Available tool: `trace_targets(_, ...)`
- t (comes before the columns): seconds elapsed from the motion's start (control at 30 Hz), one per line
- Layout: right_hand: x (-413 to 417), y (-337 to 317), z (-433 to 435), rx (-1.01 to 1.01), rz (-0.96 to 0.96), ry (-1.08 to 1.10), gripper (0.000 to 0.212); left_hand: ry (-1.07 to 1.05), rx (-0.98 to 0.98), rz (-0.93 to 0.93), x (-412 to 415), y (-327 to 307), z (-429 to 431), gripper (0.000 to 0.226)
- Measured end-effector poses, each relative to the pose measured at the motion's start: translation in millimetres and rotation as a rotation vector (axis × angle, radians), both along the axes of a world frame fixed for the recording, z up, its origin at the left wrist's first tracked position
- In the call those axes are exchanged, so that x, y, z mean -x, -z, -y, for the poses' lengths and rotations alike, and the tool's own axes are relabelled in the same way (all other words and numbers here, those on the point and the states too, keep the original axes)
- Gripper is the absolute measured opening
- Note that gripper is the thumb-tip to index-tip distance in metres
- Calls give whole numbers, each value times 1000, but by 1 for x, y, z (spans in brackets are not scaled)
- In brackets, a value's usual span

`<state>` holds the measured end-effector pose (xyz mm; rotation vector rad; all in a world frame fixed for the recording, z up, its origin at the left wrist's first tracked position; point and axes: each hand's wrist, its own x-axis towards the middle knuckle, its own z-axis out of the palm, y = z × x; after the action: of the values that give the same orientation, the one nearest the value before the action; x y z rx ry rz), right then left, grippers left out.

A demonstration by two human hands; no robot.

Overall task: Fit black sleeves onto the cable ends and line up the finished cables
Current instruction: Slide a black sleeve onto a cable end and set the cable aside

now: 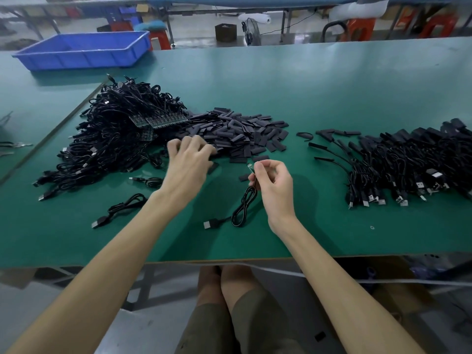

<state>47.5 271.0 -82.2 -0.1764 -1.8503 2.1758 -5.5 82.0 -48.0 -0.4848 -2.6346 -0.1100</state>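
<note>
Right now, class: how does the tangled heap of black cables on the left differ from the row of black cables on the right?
The left heap is tangled; the right row lies side by side. The heap's ends show bare green boards; the row's ends wear black sleeves. Both are black USB cables.

Bare left grip point(187, 162), right grip point(273, 181), forearms point(115, 254); olive-green shorts point(258, 324), hem above bare knees point(226, 279).

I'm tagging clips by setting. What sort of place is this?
Probably a factory assembly bench for cable work: a long green table holds a heap of black cables, a pile of black sleeves and finished cables in a row, with a blue bin at its far corner.
</note>
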Motion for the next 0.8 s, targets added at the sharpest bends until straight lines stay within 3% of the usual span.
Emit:
trace_targets(0.17, 1, 1, -1, 21, 17, 56, 16, 183, -100, 339, -2, 3, -48, 33)
trace_targets(0.33, 1, 2, -3, 35, 12, 69, 17, 113, -190, 488, 4, 7, -70, 14)
trace_targets(0.5, 0, 1, -3, 52, -2, 51, 14, 127, -181, 453, 1, 9, -61, 8)
trace_targets(0.67, 0, 4, -3, -21, -10, 51, 13, 188, -619, 598, -6, 2, -39, 9)
trace_targets(0.8, -1, 4, -2, -62, -8, 23, 12, 250, -560, 526, -8, 3, -25, 19)
